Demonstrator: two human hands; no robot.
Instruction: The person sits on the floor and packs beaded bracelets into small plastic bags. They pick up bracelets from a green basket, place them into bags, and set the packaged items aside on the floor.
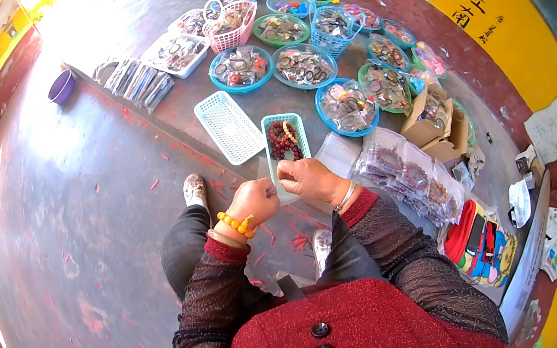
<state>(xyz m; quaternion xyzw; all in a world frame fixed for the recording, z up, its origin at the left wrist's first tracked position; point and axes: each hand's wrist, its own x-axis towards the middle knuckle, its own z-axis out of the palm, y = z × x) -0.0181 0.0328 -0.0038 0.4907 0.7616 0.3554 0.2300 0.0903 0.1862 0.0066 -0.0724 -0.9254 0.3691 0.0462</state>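
My left hand [258, 200], with a yellow bead bracelet [237, 224] on its wrist, is closed in a pinch at one side of a clear plastic bag [286, 195]. Opposite it, my right hand [313, 180] grips the bag's other side; a silver bangle [345, 195] circles that wrist. The bag is see-through, and I cannot tell whether anything lies inside it. Just beyond my hands is a pale green basket [301, 125] with dark red and cream bead bracelets [283, 140]. A white perforated basket [229, 129] lies left of it.
Round basins of bagged bracelets, among them a blue basin [348, 109], spread ahead and right. A pile of bagged bracelets [412, 173] and a cardboard box [426, 123] lie to my right. Flat packets [141, 83] and a purple bucket [61, 88] are far left.
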